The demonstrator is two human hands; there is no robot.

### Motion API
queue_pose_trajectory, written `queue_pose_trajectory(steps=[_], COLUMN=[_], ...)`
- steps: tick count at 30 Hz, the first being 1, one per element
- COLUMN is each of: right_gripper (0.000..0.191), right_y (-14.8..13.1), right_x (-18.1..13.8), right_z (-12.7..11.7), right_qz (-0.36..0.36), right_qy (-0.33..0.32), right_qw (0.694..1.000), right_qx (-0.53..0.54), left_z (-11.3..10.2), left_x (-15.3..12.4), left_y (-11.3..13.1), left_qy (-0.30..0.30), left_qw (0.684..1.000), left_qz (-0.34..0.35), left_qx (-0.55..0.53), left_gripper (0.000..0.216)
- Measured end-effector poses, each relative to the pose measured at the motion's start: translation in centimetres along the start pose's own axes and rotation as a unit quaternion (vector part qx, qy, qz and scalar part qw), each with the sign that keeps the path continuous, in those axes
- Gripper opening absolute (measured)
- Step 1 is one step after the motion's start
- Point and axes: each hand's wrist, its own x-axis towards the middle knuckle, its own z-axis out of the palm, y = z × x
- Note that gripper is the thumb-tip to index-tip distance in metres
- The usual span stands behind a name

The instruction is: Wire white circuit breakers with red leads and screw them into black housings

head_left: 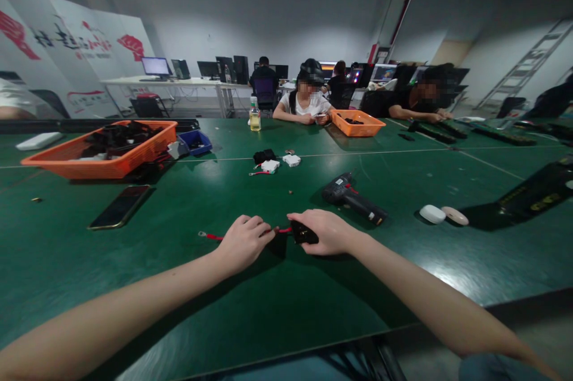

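Note:
My left hand (pixel 244 242) rests on the green table (pixel 179 285) with its fingers curled around a red wire (pixel 210 236) whose metal end sticks out to the left. My right hand (pixel 324 230) is closed over a small black part (pixel 304 233) that the red wire runs into. The two hands sit close together near the table's middle. A black electric screwdriver (pixel 353 197) lies just beyond my right hand.
An orange basket (pixel 105 151) of black parts and a blue bin (pixel 196 141) stand at the far left, a phone (pixel 120 206) in front of them. Small white and black parts (pixel 273 163) lie ahead. White earbud-case-like objects (pixel 443 214) lie to the right. Other people sit across the table by another orange basket (pixel 358 123).

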Motion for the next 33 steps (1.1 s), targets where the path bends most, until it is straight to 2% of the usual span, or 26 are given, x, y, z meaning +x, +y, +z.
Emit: queue_pose_trajectory(steps=[8,13,15,19,23,28,33], right_gripper=[0.073,0.042,0.037,0.039,0.037,0.029,0.026], right_y=[0.5,3.1,4.7,7.0,7.3,7.1,7.4], right_x=[-0.4,2.1,4.0,7.9,10.3,10.9,10.0], right_z=[-1.2,-2.4,-2.8,-2.7,-1.2,0.6,0.2], right_qz=[0.018,0.041,0.05,0.069,0.06,0.052,0.07], right_qy=[0.014,0.039,0.037,-0.012,-0.07,-0.092,-0.105], right_qw=[0.998,0.996,0.997,0.996,0.985,0.98,0.981], right_qx=[0.058,0.066,0.039,-0.047,-0.145,-0.166,-0.144], left_z=[-0.2,0.2,0.2,0.0,-0.2,-0.3,-0.2], left_x=[-0.2,-0.5,-0.6,-0.6,-0.5,-0.5,-0.6], left_y=[-0.1,-0.3,-0.3,-0.3,-0.3,-0.5,-0.4], left_qy=[-0.002,0.005,0.005,0.001,-0.009,-0.012,-0.017], left_qw=[1.0,1.0,1.0,1.0,1.0,1.0,1.0], left_qz=[-0.002,0.006,0.006,0.004,0.011,0.016,0.017], left_qx=[-0.003,0.004,0.005,0.005,0.01,0.007,0.006], left_gripper=[0.026,0.029,0.031,0.033,0.033,0.034,0.035])
